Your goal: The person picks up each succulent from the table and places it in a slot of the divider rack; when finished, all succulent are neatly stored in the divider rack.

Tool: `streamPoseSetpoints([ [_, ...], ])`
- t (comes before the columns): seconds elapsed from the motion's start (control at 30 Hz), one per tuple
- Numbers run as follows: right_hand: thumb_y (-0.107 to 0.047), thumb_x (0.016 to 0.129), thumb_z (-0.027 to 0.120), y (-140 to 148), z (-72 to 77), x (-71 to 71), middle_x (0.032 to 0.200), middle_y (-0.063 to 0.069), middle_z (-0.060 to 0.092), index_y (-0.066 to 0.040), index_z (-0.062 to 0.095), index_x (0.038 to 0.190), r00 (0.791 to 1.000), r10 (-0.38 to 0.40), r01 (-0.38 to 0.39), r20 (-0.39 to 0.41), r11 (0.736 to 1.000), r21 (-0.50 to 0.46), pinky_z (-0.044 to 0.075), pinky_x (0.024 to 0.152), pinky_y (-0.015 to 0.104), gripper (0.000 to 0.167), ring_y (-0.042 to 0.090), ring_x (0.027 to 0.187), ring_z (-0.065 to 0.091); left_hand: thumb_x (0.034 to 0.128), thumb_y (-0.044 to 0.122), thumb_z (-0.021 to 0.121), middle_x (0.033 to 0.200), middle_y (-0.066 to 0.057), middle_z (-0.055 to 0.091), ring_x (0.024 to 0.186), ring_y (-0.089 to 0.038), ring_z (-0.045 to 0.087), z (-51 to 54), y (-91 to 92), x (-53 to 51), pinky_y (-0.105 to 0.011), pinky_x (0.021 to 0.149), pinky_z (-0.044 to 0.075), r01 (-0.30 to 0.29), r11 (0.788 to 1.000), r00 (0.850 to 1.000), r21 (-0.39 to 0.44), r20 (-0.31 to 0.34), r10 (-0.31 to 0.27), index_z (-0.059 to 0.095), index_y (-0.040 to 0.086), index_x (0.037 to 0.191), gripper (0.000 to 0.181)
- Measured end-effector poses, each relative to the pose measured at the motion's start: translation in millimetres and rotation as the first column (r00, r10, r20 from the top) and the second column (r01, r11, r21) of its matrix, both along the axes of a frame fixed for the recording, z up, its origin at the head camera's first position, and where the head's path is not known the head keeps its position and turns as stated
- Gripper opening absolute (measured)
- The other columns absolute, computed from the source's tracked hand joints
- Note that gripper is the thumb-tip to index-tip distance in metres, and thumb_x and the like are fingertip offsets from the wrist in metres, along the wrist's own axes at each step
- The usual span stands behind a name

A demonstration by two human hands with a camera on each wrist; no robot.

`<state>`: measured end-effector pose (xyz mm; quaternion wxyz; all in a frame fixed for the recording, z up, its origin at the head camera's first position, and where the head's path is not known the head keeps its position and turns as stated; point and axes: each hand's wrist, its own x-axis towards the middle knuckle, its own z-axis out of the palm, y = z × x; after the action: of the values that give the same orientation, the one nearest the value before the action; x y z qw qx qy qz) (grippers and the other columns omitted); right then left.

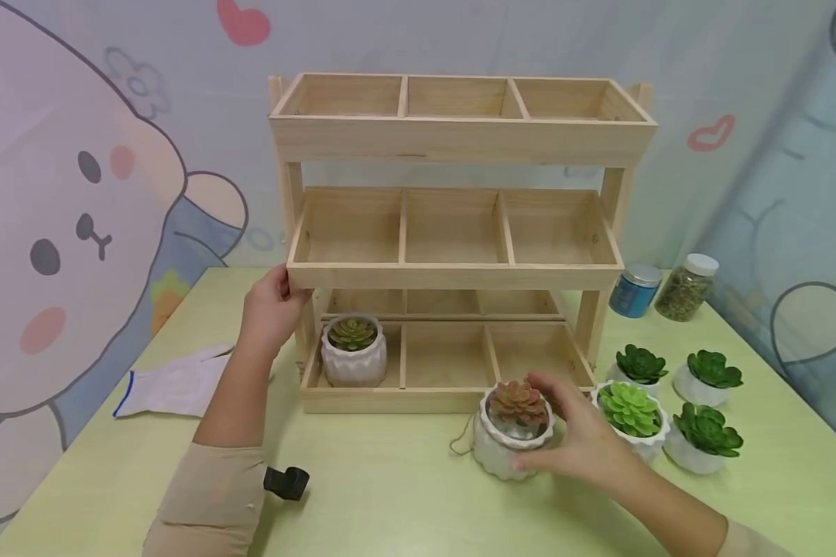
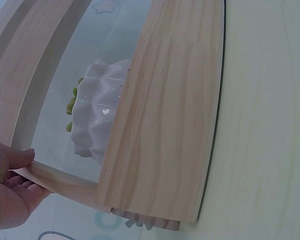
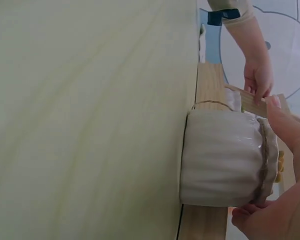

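My left hand (image 1: 270, 309) grips the left upright of a three-tier wooden shelf (image 1: 460, 143), just below the middle tier; in the left wrist view, thumb and fingers (image 2: 22, 159) wrap that wood. With my right hand (image 1: 585, 437) I hold a white ceramic pot (image 3: 222, 157) with a reddish succulent (image 1: 519, 402), thumb and fingers on opposite sides near its rim. The pot is upright in front of the bottom tier's right half, a twine loop trailing at its left. Another white pot (image 1: 355, 363) with a green succulent occupies the bottom tier's left compartment.
Right of the shelf stand several potted succulents, including a bright green one (image 1: 628, 410) beside my right hand. Behind them are a blue jar (image 1: 635, 292) and a white-lidded jar (image 1: 688, 288). A white glove (image 1: 174, 383) lies on the table (image 1: 376, 495) at left.
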<state>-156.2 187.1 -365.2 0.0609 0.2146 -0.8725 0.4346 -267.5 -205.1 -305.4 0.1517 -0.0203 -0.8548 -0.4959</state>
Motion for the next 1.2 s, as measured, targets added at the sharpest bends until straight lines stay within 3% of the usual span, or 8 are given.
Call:
streamPoseSetpoints([
  [0.17,-0.041,0.052,0.090,-2.4,-4.8,-2.6,0.127,0.013,0.051,0.000,0.042,0.133,0.998,-0.014,0.012,0.058,1.000,0.020,0.044,0.092,0.050,0.103,0.030,0.113,0.051,0.0957,0.016,0.055,0.128,-0.018,0.055,0.118,-0.031,0.052,-0.7,-1.2,1.3,-0.045,0.095,0.045,-0.009,1.000,1.000,-0.010,0.008,0.009,0.046,0.004,0.137,0.044],
  [0.5,-0.048,0.046,0.090,-7.1,-7.2,-5.4,0.119,0.008,0.055,-0.003,0.047,0.127,0.998,-0.061,0.059,0.027,0.997,0.054,0.044,0.091,0.049,0.102,0.027,0.109,0.054,0.0956,0.015,0.055,0.127,-0.019,0.055,0.116,-0.031,0.053,-1.5,-1.6,-1.9,-0.044,0.094,0.045,-0.005,1.000,1.000,-0.018,-0.012,0.005,0.046,0.003,0.136,0.044],
  [0.77,-0.043,0.048,0.092,-9.3,-10.3,-6.7,0.111,0.004,0.057,-0.007,0.050,0.119,0.994,-0.104,0.104,0.012,0.994,0.037,0.044,0.090,0.045,0.090,0.022,0.104,0.055,0.0958,0.015,0.054,0.128,-0.019,0.055,0.117,-0.031,0.052,-1.5,0.1,-1.9,-0.045,0.095,0.044,-0.003,1.000,1.000,-0.006,0.005,0.003,0.045,0.003,0.137,0.044],
  [1.2,-0.038,0.048,0.093,-15.1,-1.7,-3.5,0.109,0.005,0.057,-0.005,0.052,0.118,0.987,-0.137,0.138,0.081,0.990,-0.005,0.044,0.089,0.045,0.088,0.022,0.102,0.055,0.0952,0.014,0.055,0.124,-0.019,0.058,0.113,-0.031,0.055,-1.9,-0.5,-2.1,-0.045,0.092,0.046,-0.013,1.000,1.000,-0.013,-0.016,0.013,0.048,0.002,0.134,0.041],
])
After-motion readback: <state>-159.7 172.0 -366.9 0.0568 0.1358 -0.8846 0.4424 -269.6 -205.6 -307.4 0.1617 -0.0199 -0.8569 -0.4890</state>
